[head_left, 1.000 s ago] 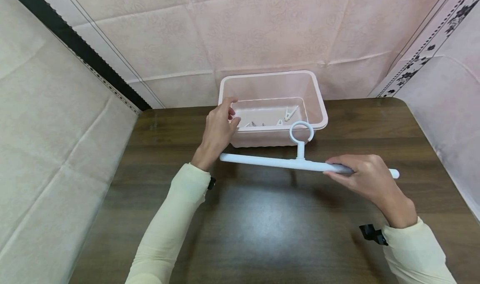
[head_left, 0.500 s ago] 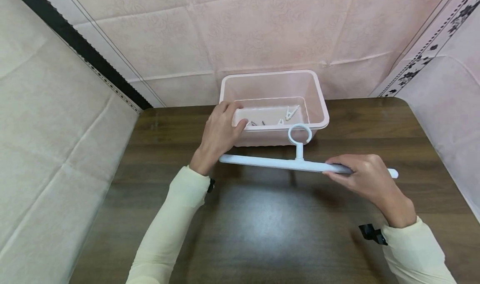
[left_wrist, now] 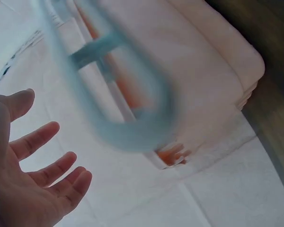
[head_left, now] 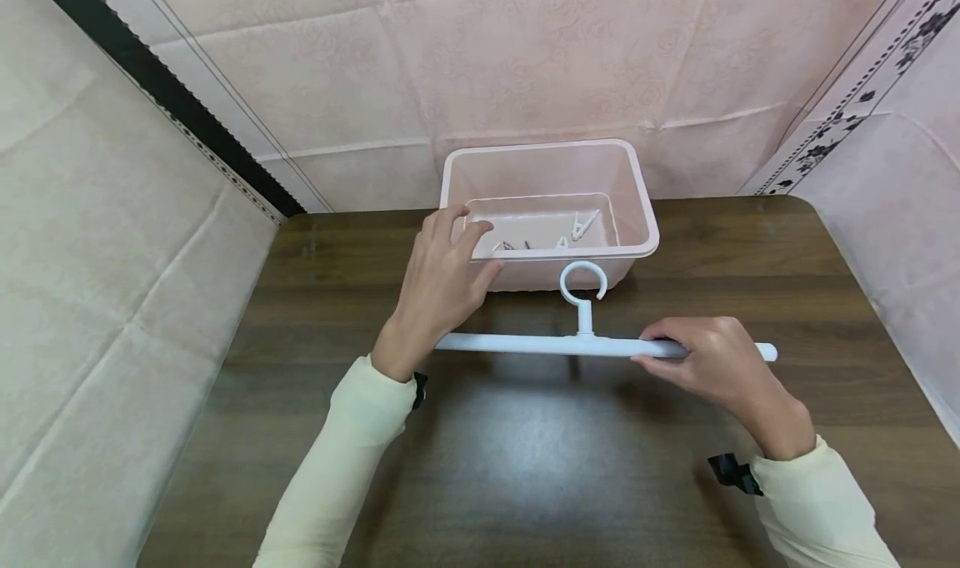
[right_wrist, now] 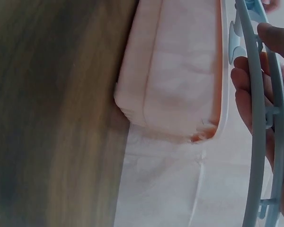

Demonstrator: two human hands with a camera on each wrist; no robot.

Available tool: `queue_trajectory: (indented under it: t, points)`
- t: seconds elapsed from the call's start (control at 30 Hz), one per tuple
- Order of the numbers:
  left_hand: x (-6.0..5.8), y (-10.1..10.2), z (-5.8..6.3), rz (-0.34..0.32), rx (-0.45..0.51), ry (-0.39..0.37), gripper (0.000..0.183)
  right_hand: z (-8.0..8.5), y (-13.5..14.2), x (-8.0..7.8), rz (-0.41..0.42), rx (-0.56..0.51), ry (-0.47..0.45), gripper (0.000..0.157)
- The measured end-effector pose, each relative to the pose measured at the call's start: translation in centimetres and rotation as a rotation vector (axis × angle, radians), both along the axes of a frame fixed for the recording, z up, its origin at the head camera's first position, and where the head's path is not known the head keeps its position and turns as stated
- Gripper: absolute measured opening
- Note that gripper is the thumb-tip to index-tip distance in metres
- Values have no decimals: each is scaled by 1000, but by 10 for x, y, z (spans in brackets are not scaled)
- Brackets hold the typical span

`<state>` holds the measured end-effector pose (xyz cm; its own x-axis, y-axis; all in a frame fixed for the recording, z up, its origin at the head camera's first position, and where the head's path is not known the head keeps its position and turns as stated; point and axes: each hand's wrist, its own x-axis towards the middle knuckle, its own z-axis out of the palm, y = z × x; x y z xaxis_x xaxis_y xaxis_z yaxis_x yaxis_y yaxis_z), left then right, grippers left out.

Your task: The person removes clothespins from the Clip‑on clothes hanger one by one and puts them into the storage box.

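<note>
A pale blue clothes hanger (head_left: 525, 345) is held level above the table in the head view, its hook pointing up toward the bin. My right hand (head_left: 708, 364) grips its bar near the right end, thumb and fingers on either side. Beside the hanger's left end, my left hand (head_left: 442, 285) has its fingers spread. The left wrist view shows the left hand (left_wrist: 42, 175) apart from the blurred hanger (left_wrist: 163, 113). From the right wrist, the hanger's frame (right_wrist: 258, 137) looks like a long loop with short cross-pieces.
A pale pink plastic bin (head_left: 558, 254) stands at the table's back edge. Inside it lie a white clothespin (head_left: 583, 226) and some smaller pieces, partly hidden by the rim. The brown wooden table (head_left: 525, 468) meets patterned cloth (head_left: 555, 60) at the back.
My right hand has moved slightly left and nearer to me with the hanger, which is now more level. The left hand's fingers have spread, and it has come back slightly from the bin.
</note>
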<state>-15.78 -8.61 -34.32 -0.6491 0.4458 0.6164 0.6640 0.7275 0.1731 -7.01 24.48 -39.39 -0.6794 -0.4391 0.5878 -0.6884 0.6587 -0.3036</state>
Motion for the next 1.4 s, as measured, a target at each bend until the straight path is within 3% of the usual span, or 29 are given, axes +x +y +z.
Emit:
queue_trajectory:
  t: [0.2,0.33,0.57,0.7,0.87,0.93,1.17,1.4]
  points:
    - [13,-2,2,37,-44,30,47,-9,-9,3,9,13,-20,53]
    - [23,-2,-2,93,-80,48,59,-17,-17,5,10,15,-17,53]
    - [43,-1,-12,134,-150,49,77,-33,-29,9,20,23,10,53]
    - [54,0,-17,150,-267,-23,88,-40,-33,11,16,28,-2,50]
    - [62,1,-22,134,-442,-166,98,-48,-36,14,20,65,-82,22]
    - [63,0,-24,123,-481,-192,101,-51,-37,15,17,94,-133,22]
    - [65,-1,-26,94,-494,-215,106,-54,-43,19,35,190,-294,24]
    - [68,-1,-24,91,-496,-215,107,-56,-45,19,82,236,-318,25]
